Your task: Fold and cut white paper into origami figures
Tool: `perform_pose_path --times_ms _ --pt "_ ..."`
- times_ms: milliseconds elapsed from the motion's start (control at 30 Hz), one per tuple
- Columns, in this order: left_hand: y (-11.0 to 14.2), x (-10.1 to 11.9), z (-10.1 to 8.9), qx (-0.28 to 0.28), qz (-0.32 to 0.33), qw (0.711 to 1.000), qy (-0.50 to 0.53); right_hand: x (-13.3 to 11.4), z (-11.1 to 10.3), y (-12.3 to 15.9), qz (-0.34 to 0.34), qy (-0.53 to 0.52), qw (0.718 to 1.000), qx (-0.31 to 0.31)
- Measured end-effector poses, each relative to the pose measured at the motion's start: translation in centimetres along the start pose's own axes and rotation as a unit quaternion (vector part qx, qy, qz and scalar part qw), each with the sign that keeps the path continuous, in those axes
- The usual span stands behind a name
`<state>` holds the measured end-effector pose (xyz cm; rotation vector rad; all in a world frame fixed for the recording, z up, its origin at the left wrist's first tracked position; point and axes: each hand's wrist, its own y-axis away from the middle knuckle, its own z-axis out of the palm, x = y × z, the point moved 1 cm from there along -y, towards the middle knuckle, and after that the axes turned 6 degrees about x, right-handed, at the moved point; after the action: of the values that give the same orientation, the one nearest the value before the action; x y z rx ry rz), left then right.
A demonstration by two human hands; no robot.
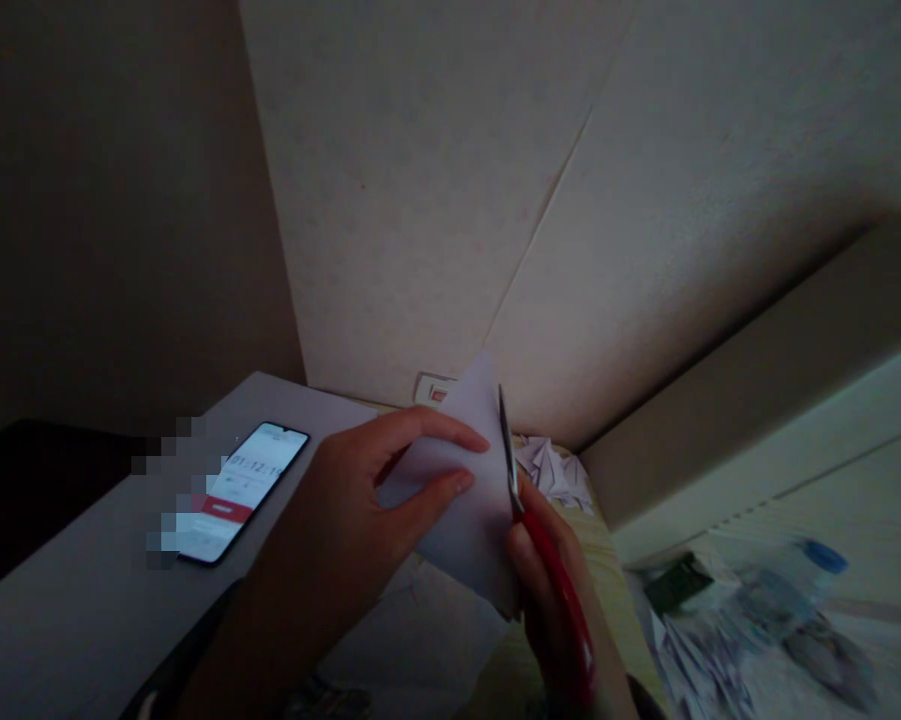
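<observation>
A folded sheet of white paper [465, 520] with a pointed top is pinched between the thumb and fingers of my left hand [375, 490]. My right hand [551, 580] is closed around the red handles of a pair of scissors [551, 565]. The metal blades point upward and lie along the right edge of the paper. Whether they are parted cannot be made out. Below the paper, more white paper [412, 640] lies in front of me, partly hidden by my left arm.
A lit phone [244, 490] showing a timer lies on a white surface [60, 640] at left. Folded paper pieces [555, 470] sit behind my right hand. At lower right are more paper pieces [701, 665], a clear bottle with a blue cap [825, 556] and a dark green box [679, 583].
</observation>
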<state>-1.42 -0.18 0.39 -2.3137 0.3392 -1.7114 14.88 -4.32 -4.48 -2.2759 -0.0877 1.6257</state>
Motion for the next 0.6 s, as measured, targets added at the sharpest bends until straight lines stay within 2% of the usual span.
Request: perform_pose_path --times_ms 100,233,433,533,600 --pt "0.0 -0.1 0.0 -0.002 -0.004 1.0 0.003 -0.1 0.0 0.1 -0.019 0.017 1.0 0.012" --pt "0.1 -0.1 0.0 -0.005 -0.009 1.0 0.009 -0.4 -0.1 0.0 0.002 0.031 0.999 -0.021" --pt "-0.1 0.4 -0.1 -0.032 -0.02 0.999 0.002 -1.2 -0.3 -0.6 0.031 -0.001 0.999 -0.008" --pt "-0.2 0.2 -0.5 -0.012 -0.034 0.999 -0.002 0.1 -0.9 -1.2 0.072 0.039 0.997 0.013" --pt "-0.3 -0.1 -0.7 -0.009 -0.043 0.999 0.0 2.0 -1.3 -1.8 0.067 0.087 0.994 0.015"
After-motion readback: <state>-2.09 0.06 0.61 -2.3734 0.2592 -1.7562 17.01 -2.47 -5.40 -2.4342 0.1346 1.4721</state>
